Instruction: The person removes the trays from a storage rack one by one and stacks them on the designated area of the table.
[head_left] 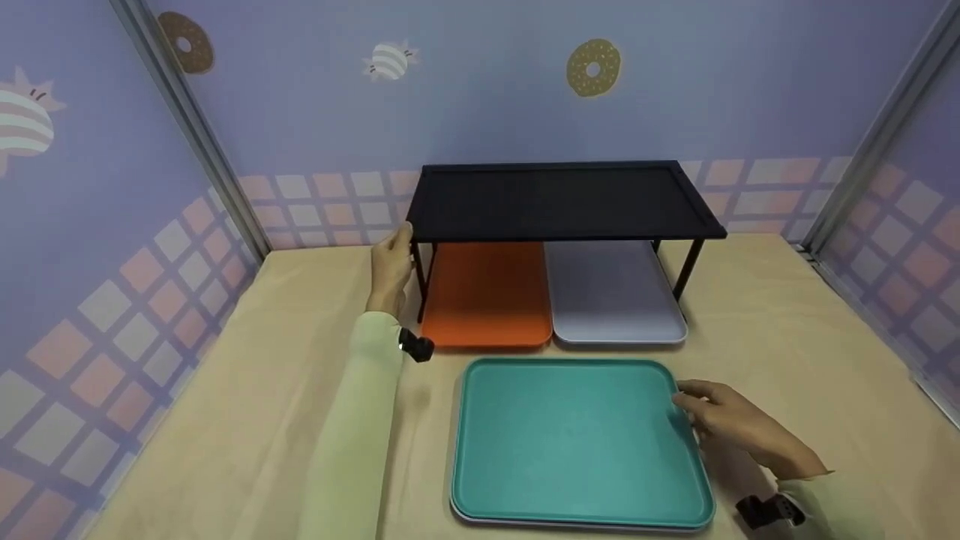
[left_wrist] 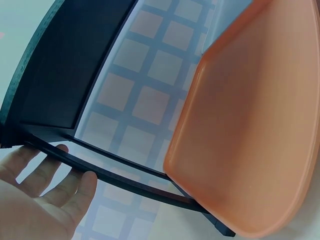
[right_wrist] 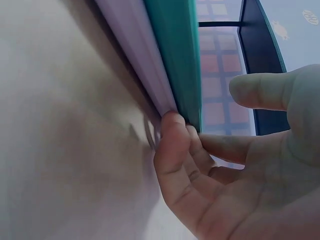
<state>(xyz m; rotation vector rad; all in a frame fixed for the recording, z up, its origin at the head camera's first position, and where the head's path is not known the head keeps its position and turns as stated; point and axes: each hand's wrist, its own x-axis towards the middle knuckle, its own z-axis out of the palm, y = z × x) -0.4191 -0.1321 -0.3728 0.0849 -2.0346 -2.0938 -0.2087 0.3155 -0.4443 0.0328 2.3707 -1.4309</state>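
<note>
A black rack (head_left: 555, 201) with thin legs stands at the back. My left hand (head_left: 391, 264) grips its front left corner, fingers (left_wrist: 85, 190) at the top of the black leg. Under the rack an orange tray (head_left: 491, 300) and a pale lilac tray (head_left: 619, 300) lie side by side. In front is a teal tray (head_left: 577, 442), stacked on another lilac tray (right_wrist: 137, 45) that shows along its edge. My right hand (head_left: 731, 420) touches the right side of this stack with bent fingers; in the right wrist view its thumb stands apart from the trays.
A cream cloth (head_left: 247, 420) covers the table. Patterned purple walls (head_left: 487, 90) close in the back and sides, with grey metal posts (head_left: 199, 135) at the corners. The orange tray's left edge lies close to the rack's left legs.
</note>
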